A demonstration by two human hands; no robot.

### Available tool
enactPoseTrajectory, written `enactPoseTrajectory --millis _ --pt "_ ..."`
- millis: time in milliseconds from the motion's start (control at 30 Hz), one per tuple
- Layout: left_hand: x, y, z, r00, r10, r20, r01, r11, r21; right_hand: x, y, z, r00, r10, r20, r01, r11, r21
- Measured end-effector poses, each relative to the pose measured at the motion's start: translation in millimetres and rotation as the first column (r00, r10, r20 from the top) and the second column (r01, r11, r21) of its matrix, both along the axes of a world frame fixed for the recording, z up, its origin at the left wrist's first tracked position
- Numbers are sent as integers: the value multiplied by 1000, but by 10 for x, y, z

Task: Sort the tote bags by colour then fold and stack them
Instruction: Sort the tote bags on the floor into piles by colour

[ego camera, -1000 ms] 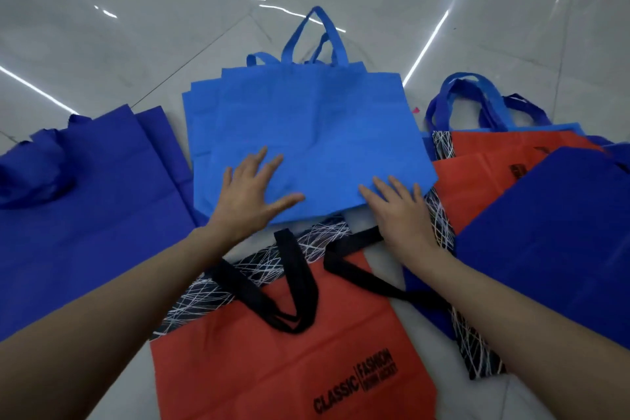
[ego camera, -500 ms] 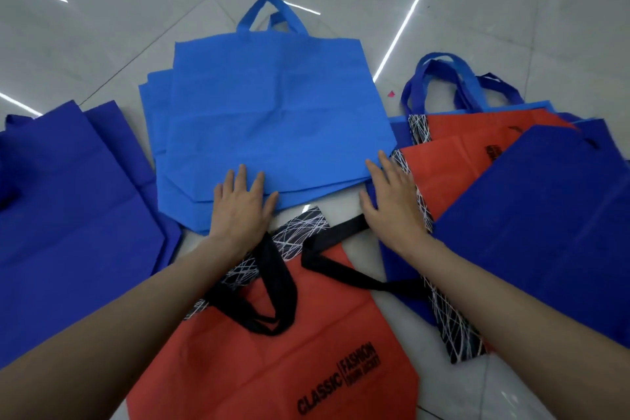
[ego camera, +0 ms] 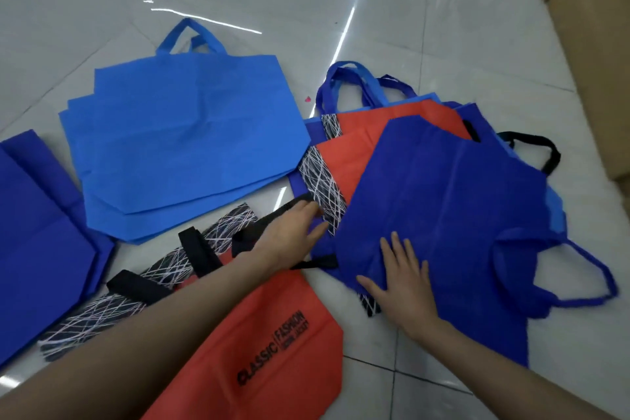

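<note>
Dark blue bag [ego camera: 443, 215], centre right, lies pinned under the right hand [ego camera: 402, 280], fingers flat and spread. The left hand [ego camera: 293, 235], fingers straight, reaches its edge, likely to free it.

Tote stack [ego camera: 184, 147] lies left of mixed heap [ego camera: 443, 198], single tote [ego camera: 272, 334] before both.

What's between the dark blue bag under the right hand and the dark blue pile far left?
The red CLASSIC bag and the left hand lie across that path; the light blue stack borders it.
</note>
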State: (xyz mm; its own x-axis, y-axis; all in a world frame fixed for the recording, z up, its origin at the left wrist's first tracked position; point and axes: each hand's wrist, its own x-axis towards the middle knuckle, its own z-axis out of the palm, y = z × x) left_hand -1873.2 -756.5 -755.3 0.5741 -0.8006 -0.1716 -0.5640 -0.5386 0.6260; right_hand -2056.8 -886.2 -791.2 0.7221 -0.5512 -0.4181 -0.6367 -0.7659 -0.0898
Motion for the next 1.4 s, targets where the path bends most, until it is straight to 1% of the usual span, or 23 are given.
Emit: enactPoseTrajectory --millis 67,167,267,333,433,567,633,667,733,767,800,833,933,967,1033,1067,1100,1133,1167,1200,1233,1267,1400 --pt "-64 -124 4 976 135 -168 -139 990 -16 -122 -5 -27 996 88 34 -90 995 45" --pt "-145 -285 -27 868 309 -389 -295 951 96 -310 -46 53 966 242 89 -254 953 166" --pt "-151 -308 -83 679 442 -586 -433 886 166 -485 -127 143 951 285 121 -308 916 258" --pt "-140 -273 -126 575 454 -681 -447 871 203 -539 -154 189 951 283 122 -307 907 287" --pt "-179 -245 -146 529 446 -722 -401 881 251 -480 -38 265 969 216 116 -239 938 250" --pt "-246 -288 -56 394 405 -825 -421 877 230 -185 404 378 994 51 95 -66 984 163" --pt "-261 -294 -2 475 344 -810 -334 922 196 -56 554 319 998 45 35 -47 996 81" --pt "-259 -288 6 576 320 -752 -276 942 190 -16 577 285 999 43 7 -43 998 47" --pt "-231 -252 -16 839 285 -463 -209 956 208 -21 519 222 999 39 -16 -39 999 36" --pt "-207 -229 -29 927 263 -267 -215 957 195 -71 455 204 998 62 -24 -61 997 44" --pt "-179 -210 -37 965 237 -114 -219 964 148 -154 372 182 994 101 -29 -100 994 51" --pt "-148 -204 -39 978 204 -33 -201 977 74 -265 284 157 987 158 -23 -156 986 54" --pt "-42 -305 -4 986 123 110 -113 989 -90 -692 95 181 952 305 -29 -297 943 148" --pt "-13 -383 3 985 106 140 -93 991 -98 -837 70 200 957 287 -34 -276 943 188" --pt "17 -568 -9 985 73 154 -61 995 -81 -1085 84 193 986 83 147 -95 992 80" --pt "15 -664 -25 988 58 145 -50 997 -59 -1185 100 173 945 -98 312 115 993 -37" --pt "5 -753 -46 990 47 132 -43 999 -30 -1260 94 152 841 -319 437 394 915 -90" --pt "-3 -829 -75 992 39 116 -40 999 4 -1316 57 131 684 -545 485 648 759 -61" --pt "-16 -894 -106 994 40 101 -43 998 34 -1352 20 144 503 -744 441 824 566 15" --pt "-30 -949 -136 995 52 89 -58 996 61 -1400 -32 138 333 -873 355 918 387 90" --pt "-42 -990 -168 994 73 83 -80 993 82 -1443 -84 145 207 -940 272 956 252 146" --pt "-50 -1022 -198 992 100 77 -108 990 96 -1482 -137 116 134 -962 238 964 182 194" --pt "-50 -1038 -255 969 248 -11 -246 966 76 -1594 -358 -115 -47 -965 258 899 71 431"
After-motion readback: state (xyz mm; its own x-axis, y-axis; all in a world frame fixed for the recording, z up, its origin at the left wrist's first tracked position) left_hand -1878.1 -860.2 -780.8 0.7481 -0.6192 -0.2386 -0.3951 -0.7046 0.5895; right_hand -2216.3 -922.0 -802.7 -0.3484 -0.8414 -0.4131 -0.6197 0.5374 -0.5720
